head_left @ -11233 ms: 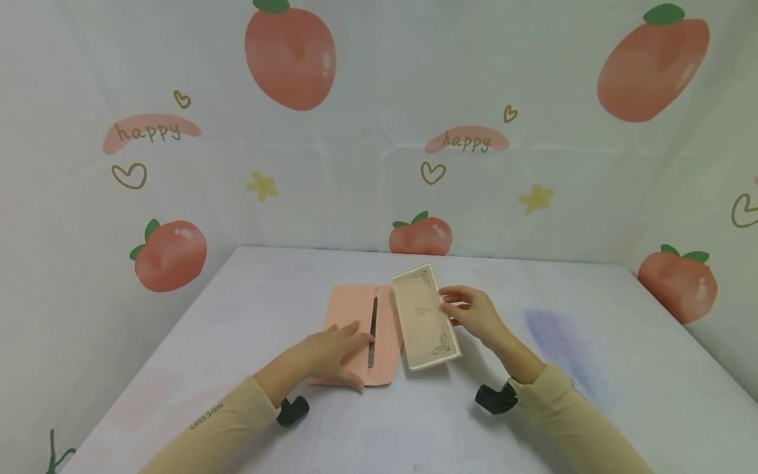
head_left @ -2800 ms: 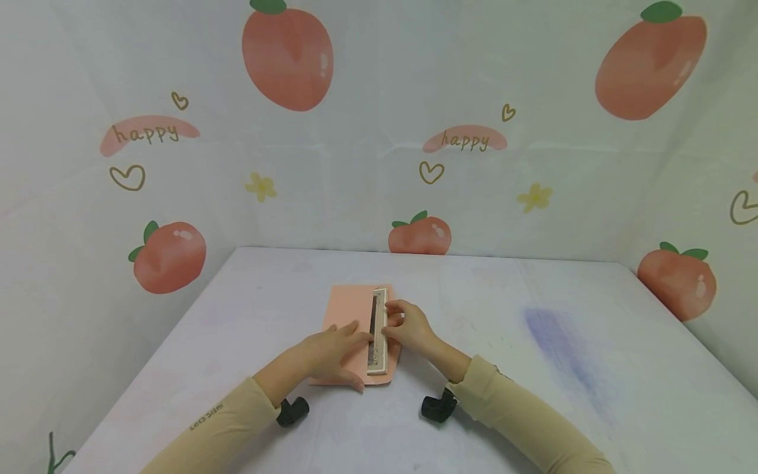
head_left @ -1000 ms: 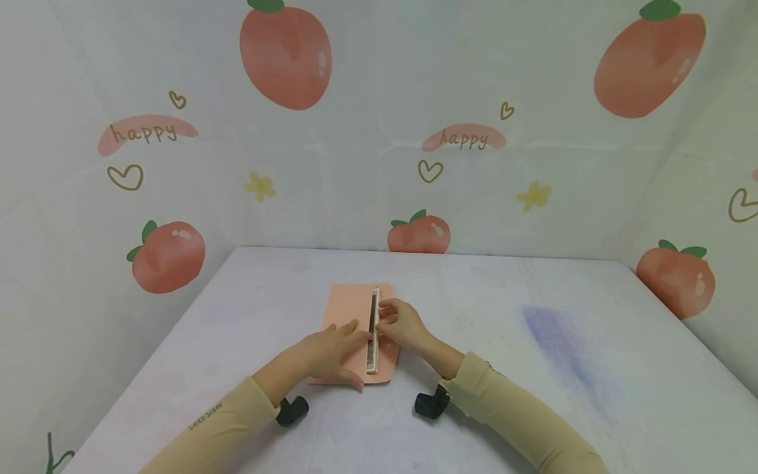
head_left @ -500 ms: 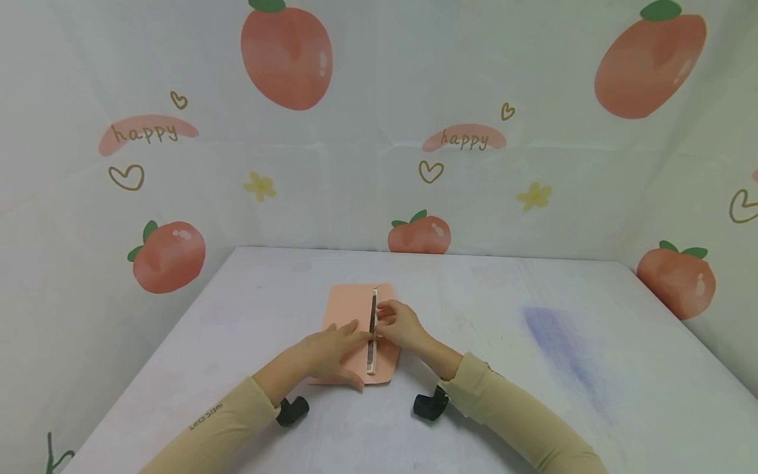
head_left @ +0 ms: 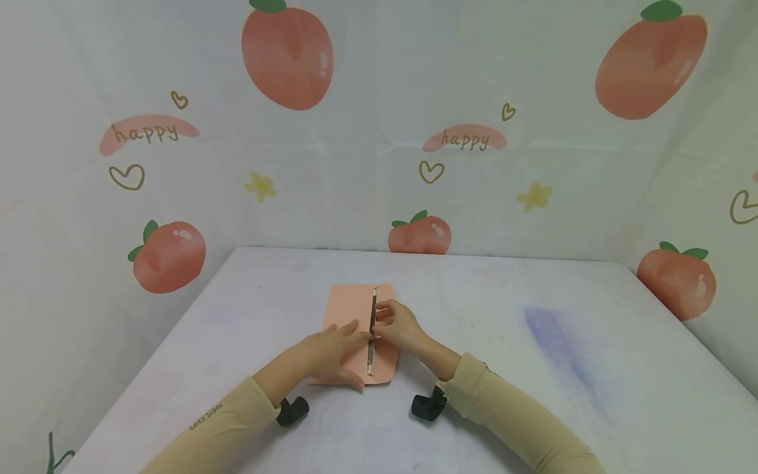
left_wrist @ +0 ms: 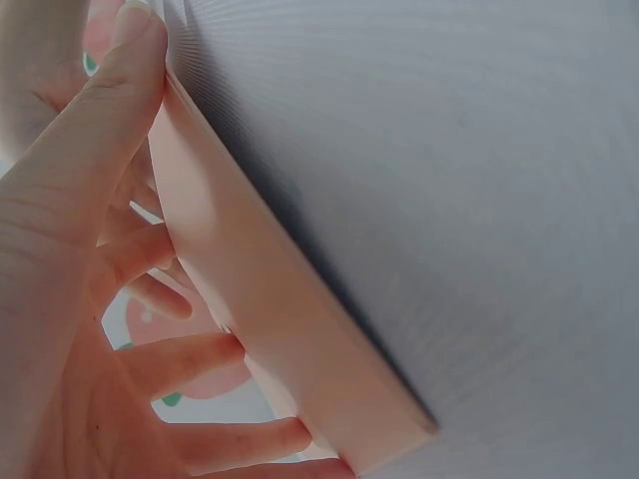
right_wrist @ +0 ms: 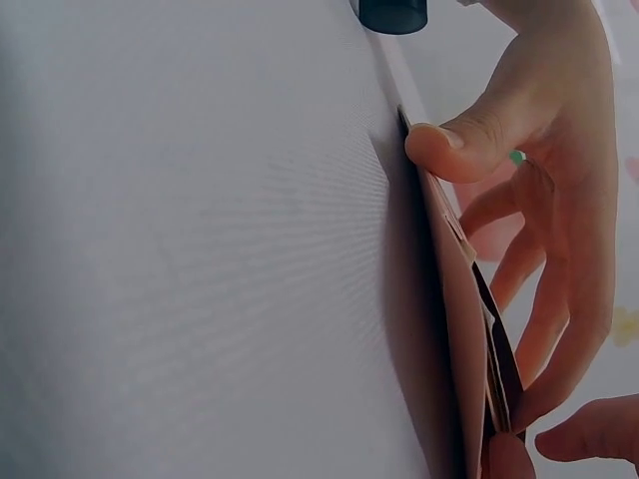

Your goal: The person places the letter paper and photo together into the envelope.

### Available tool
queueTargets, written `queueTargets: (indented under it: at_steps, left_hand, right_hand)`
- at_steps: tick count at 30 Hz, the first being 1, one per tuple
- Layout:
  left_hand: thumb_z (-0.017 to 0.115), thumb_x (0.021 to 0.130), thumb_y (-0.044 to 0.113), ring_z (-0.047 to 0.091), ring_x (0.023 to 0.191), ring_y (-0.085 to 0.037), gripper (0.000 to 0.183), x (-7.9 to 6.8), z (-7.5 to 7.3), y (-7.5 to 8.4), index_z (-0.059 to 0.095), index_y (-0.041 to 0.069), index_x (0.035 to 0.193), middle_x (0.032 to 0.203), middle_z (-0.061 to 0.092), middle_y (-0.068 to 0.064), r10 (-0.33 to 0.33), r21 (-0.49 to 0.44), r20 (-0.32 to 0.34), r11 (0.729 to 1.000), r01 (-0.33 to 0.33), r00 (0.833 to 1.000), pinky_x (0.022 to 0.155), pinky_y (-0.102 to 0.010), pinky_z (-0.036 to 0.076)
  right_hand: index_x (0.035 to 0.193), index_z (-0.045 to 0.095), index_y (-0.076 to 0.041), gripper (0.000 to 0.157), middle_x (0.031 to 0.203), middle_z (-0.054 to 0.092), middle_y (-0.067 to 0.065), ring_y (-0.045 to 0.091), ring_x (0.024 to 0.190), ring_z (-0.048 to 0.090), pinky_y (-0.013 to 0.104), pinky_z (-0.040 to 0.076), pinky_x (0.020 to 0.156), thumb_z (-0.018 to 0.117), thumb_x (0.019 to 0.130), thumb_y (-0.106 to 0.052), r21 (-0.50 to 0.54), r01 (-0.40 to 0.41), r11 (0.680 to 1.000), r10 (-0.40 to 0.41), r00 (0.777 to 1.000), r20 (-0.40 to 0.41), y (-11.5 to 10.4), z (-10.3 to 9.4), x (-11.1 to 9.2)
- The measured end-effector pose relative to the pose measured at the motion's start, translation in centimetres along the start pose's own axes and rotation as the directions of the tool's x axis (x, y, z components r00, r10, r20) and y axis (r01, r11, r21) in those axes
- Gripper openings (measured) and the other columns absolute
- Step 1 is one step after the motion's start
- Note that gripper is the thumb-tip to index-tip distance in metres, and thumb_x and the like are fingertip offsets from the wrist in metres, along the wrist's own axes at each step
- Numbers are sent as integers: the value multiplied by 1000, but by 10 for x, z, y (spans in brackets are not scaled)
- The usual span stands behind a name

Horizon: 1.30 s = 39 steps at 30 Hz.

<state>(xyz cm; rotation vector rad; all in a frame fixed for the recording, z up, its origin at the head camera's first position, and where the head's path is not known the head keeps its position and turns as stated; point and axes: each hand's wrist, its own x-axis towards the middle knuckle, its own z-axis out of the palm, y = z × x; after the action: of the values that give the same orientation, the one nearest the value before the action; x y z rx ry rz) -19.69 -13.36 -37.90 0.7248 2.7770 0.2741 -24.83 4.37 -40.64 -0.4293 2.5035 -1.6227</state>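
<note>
A flat pink envelope (head_left: 348,304) lies on the table, a long dark-edged slit running down its right part. Most of a cream printed card (head_left: 370,370) is inside; only a thin pale edge shows along the slit. My left hand (head_left: 331,352) rests spread on the envelope's left part, thumb at its near edge. In the left wrist view those fingers lie along the pink envelope (left_wrist: 280,309). My right hand (head_left: 403,326) holds the card's edge at the slit with bent fingers and thumb, close to the left fingertips. The right wrist view shows the card (right_wrist: 496,384) edge-on.
A white tabletop (head_left: 474,296) spreads around the envelope, with a purple smudge (head_left: 559,355) at right. Behind stands a backdrop (head_left: 367,85) printed with peaches. Black wrist cameras hang beneath both sleeves, and a green cord (head_left: 53,457) shows at lower left.
The card, held beside the envelope 11 seconds ago, has slid left into the slit until a thin edge shows. My right hand moved left with it; my left hand stayed.
</note>
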Motion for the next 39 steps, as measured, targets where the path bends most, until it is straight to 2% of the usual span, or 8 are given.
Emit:
queueTargets:
  at_steps: [14, 25, 39]
  left_hand:
    - [72, 68, 59, 41, 123, -56, 85, -1, -1, 0, 40, 24, 139, 150, 32, -18, 20, 1, -14, 1000, -20, 1000, 91, -60, 45]
    - [71, 69, 61, 39, 125, -55, 85, -2, -2, 1, 39, 24, 140, 151, 31, -15, 2, -3, 3, 1000, -2, 1000, 91, -61, 45]
    - [69, 70, 61, 37, 129, -52, 86, -2, -4, 2, 38, 23, 140, 152, 29, -17, 6, -11, 25, 1000, -5, 1000, 98, -59, 41]
  right_hand:
    - [120, 51, 8, 46, 110, 62, 27, 37, 102, 63, 36, 57, 79, 63, 76, 2, 17, -11, 1000, 11, 1000, 20, -1, -1, -1]
    - [120, 51, 8, 45, 107, 63, 26, 36, 101, 64, 36, 57, 78, 63, 77, 3, 32, -15, 999, 14, 1000, 18, -1, 0, 0]
    - [119, 52, 5, 45, 109, 64, 25, 34, 99, 65, 34, 55, 80, 64, 76, 0, 5, -17, 1000, 17, 1000, 20, -1, -1, 0]
